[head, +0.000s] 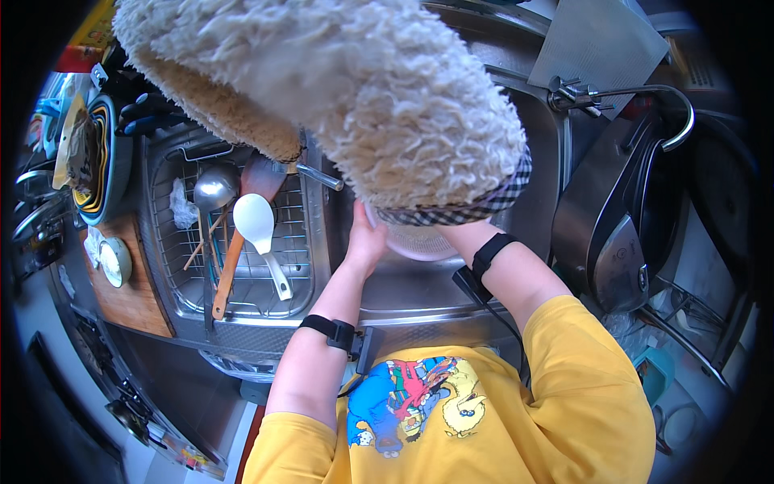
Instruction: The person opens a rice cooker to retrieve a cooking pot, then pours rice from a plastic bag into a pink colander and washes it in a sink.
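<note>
A pale pink plastic colander (420, 249) with a fine-holed wall is held over the right basin of a steel sink (399, 290). My left hand (366, 242) grips its left rim. On the other side my right hand (462, 233) shows only near the wrist; its fingers are out of sight, so I cannot tell its hold. A blurred cream fleece item (387, 121) with black-and-white gingham trim hangs close to the camera. It covers the far part of the colander and much of the sink.
In the left basin, a wire rack (296, 242) bears a steel ladle (216, 187), a white rice paddle (254, 224) and a wooden-handled spatula (228, 278). A small bowl (115, 262) sits on a wooden board (130, 296). To the right are a tap (683, 115) and a dark appliance (611, 230).
</note>
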Demonstrator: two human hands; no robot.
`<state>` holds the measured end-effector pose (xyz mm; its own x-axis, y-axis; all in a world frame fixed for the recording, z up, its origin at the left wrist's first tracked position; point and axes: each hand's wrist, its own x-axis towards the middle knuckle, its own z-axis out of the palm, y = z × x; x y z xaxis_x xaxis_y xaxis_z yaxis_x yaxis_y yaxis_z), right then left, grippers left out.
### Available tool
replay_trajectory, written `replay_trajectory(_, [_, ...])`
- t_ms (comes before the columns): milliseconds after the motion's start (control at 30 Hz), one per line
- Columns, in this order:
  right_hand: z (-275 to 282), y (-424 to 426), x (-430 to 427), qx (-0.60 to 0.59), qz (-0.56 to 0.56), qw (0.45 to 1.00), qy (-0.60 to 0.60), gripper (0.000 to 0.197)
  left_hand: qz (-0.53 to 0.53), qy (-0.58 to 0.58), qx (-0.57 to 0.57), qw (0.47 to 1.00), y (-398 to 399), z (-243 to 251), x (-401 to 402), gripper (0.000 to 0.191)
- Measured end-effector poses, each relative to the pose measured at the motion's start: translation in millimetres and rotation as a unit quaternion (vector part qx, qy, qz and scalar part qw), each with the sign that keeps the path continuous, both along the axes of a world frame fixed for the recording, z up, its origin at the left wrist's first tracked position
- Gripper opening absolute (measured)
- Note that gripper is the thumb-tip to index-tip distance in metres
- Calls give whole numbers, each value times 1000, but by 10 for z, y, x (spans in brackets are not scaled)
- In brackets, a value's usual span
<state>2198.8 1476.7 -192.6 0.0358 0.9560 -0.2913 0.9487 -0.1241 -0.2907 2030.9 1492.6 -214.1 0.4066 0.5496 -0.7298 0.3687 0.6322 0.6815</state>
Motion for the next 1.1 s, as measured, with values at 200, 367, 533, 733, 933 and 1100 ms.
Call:
replay_trajectory(200, [-407, -392, 153, -68, -1, 998, 11, 46, 2, 6, -5, 1000, 23, -49, 3, 70])
replay_trajectory(367, [-316, -27, 133, 57, 11, 992, 115, 41, -6, 0, -17, 1000, -8, -76, -14, 70])
replay_trajectory(533, [189, 28, 386, 57, -51, 996, 46, 26, 4, -2, -37, 999, 10, -82, -27, 74])
replay_trajectory(733, [-929, -795, 79, 10, -295, 950, 105, 39, -7, 23, -57, 998, 101, 200, 47, 74])
replay_trajectory(933, [-1202, -804, -220, 76, -389, 883, 251, 52, 20, 10, -61, 998, 85, 223, 37, 74])
replay_trajectory(1100, [-616, -594, -50, 84, -304, 942, 118, 52, 12, 12, -47, 999, 61, 196, 16, 73])
